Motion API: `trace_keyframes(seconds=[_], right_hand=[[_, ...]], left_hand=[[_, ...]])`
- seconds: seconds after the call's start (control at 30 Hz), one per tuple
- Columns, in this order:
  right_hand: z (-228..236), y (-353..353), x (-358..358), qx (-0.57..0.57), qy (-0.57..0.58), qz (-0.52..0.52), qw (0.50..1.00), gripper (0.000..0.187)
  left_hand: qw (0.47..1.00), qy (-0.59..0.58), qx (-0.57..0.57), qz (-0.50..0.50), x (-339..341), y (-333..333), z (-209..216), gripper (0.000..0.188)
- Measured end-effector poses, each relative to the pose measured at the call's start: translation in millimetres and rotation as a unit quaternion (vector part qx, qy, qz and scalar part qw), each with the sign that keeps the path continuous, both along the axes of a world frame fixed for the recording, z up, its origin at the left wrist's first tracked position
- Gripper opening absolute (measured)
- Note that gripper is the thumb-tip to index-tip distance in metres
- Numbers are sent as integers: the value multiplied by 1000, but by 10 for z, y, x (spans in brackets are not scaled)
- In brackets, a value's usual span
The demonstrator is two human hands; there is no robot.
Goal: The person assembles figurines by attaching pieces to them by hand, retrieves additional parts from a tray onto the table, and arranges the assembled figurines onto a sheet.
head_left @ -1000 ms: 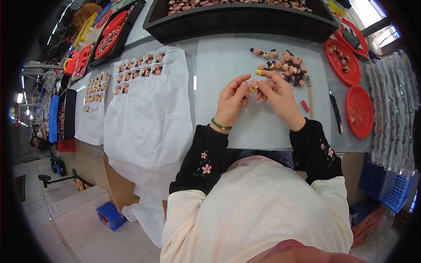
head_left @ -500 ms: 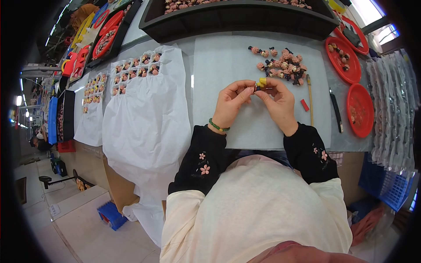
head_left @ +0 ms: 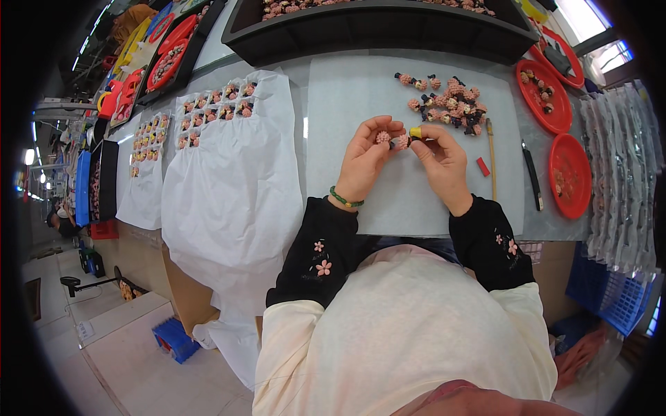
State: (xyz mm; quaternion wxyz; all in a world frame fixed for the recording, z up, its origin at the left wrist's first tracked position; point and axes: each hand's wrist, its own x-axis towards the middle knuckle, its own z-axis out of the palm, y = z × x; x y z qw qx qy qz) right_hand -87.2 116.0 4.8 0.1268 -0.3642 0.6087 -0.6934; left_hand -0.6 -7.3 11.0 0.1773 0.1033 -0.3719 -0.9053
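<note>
Both my hands are raised over a pale sheet (head_left: pixel 409 201), fingers closed at a small figurine (head_left: pixel 404 142) with pink bumpy parts and dark bits. My left hand (head_left: pixel 364 154) pinches one pink knobbly ball (head_left: pixel 383 137); my right hand (head_left: pixel 444 163) grips the other end. I cannot tell whether this is one piece or two touching pieces. A yellow cover (head_left: pixel 415 132) sits on a right fingertip. Just beyond lies a heap of similar pink, cream and dark figurines (head_left: pixel 454 104).
Right of the heap lie a thin brush (head_left: pixel 492 156), a red block (head_left: pixel 482 166) and a dark pen-like tool (head_left: pixel 532 175). Red plates (head_left: pixel 570 197) stand further right. A black bin (head_left: pixel 381 38) spans the back. Figurines fill pockets on white sheets (head_left: pixel 232 163) at left.
My fingers have opened out somewhat, bringing the pink parts into view between them. The left fingers lifted slightly. The heap and tools stay put.
</note>
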Motion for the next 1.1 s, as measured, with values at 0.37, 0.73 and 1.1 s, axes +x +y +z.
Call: trace_keyframes(seconds=[0.37,0.73,1.1], right_hand=[[18,-31,5,29,-100,13,994,16],[101,-31,30,44,-170,20,984,25],[151,-17,45,69,-167,4,983,28]], left_hand=[[971,-25,-239,2,-15,45,-92,38],[916,-67,-380,110,85,61,550,39],[457,-363,-757,293,1009,-2253,949,19]])
